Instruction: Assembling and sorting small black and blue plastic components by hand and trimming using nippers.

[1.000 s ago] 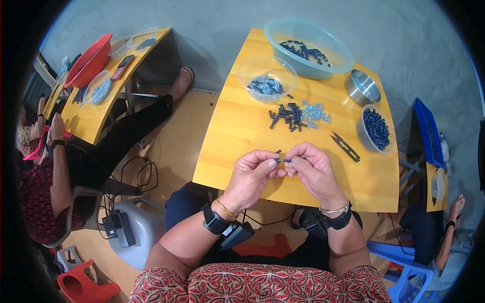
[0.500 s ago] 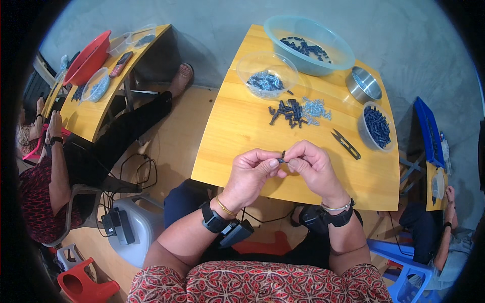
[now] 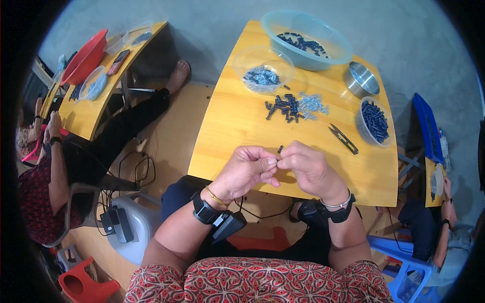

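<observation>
Over the near part of the yellow table (image 3: 222,121), my two hands meet at the fingertips. My left hand (image 3: 247,167) is closed in a pinch of thumb and forefinger, its other fingers curled below. Against it, my right hand (image 3: 306,166) is also pinched, knuckles up. A small black plastic piece (image 3: 280,149) pokes up between them; the fingers hide most of what they grip. Beyond lie a loose pile of black plastic pieces (image 3: 286,107) and, touching it, a pile of small clear pieces (image 3: 311,104). Thread snips (image 3: 344,139) rest to the right.
At the back stand a turquoise basin (image 3: 316,63) and a clear tub (image 3: 288,77), both holding small pieces. A steel bowl (image 3: 361,89) and a tub of black pieces (image 3: 361,126) line the right edge. Other people sit at tables on both sides; a grey stool (image 3: 132,245) is at left.
My right hand has turned, knuckles now more upward, with its fingers closed over the left fingertips. The table and everything on it sit slightly higher and farther left in view.
</observation>
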A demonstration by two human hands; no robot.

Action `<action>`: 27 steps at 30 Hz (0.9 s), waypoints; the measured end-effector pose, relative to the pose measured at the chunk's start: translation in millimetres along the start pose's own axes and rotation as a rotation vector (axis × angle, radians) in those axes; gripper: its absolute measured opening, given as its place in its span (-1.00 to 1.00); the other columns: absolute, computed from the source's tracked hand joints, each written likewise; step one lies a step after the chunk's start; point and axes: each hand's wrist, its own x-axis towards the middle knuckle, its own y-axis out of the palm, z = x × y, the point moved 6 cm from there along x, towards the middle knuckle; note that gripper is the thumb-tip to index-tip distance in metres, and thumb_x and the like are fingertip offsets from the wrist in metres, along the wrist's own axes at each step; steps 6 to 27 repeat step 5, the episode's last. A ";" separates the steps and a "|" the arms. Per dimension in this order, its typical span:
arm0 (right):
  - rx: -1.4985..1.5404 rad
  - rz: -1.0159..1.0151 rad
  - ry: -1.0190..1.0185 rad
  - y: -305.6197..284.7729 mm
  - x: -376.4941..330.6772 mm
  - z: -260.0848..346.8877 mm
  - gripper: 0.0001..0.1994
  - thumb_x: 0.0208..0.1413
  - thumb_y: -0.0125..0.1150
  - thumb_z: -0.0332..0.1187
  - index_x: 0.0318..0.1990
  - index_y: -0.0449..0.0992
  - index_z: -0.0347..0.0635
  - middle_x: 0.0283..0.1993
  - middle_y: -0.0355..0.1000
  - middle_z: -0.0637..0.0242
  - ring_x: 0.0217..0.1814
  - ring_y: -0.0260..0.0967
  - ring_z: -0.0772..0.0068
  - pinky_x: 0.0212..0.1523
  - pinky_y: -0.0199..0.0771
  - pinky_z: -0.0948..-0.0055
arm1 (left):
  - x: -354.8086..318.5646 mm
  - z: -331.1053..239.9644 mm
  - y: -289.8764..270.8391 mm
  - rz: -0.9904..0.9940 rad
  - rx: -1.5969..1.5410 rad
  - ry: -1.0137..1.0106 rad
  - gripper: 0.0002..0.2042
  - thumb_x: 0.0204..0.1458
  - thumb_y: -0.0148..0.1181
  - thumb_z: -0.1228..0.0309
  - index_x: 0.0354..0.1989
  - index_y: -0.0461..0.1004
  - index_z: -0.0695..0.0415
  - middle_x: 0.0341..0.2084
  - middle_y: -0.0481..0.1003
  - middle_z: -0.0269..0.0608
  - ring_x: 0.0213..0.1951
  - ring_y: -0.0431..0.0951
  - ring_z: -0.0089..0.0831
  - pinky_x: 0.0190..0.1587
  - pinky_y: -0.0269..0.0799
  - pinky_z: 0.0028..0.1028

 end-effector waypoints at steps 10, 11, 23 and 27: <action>0.110 -0.136 0.195 -3.0 2.5 -7.2 -0.74 -0.14 -0.03 -0.71 -0.29 0.43 -0.21 -0.43 0.31 0.23 -0.40 0.32 0.29 -0.38 0.33 0.45 | -2.3 -3.2 1.7 -0.121 0.048 0.180 -0.90 0.04 0.02 0.54 -0.32 0.44 0.27 -0.51 0.44 -0.23 -0.42 0.48 -0.53 -0.29 0.53 -0.35; 0.110 -0.136 0.195 -3.0 2.5 -7.2 -0.74 -0.14 -0.03 -0.71 -0.29 0.43 -0.21 -0.43 0.31 0.23 -0.40 0.32 0.29 -0.38 0.33 0.45 | -2.3 -3.2 1.7 -0.121 0.048 0.180 -0.90 0.04 0.02 0.54 -0.32 0.44 0.27 -0.51 0.44 -0.23 -0.42 0.48 -0.53 -0.29 0.53 -0.35; 0.110 -0.136 0.195 -3.0 2.5 -7.2 -0.74 -0.14 -0.03 -0.71 -0.29 0.43 -0.21 -0.43 0.31 0.23 -0.40 0.32 0.29 -0.38 0.33 0.45 | -2.3 -3.2 1.7 -0.121 0.048 0.180 -0.90 0.04 0.02 0.54 -0.32 0.44 0.27 -0.51 0.44 -0.23 -0.42 0.48 -0.53 -0.29 0.53 -0.35; 0.110 -0.136 0.195 -3.0 2.5 -7.2 -0.74 -0.14 -0.03 -0.71 -0.29 0.43 -0.21 -0.43 0.31 0.23 -0.40 0.32 0.29 -0.38 0.33 0.45 | -2.3 -3.2 1.7 -0.121 0.048 0.180 -0.90 0.04 0.02 0.54 -0.32 0.44 0.27 -0.51 0.44 -0.23 -0.42 0.48 -0.53 -0.29 0.53 -0.35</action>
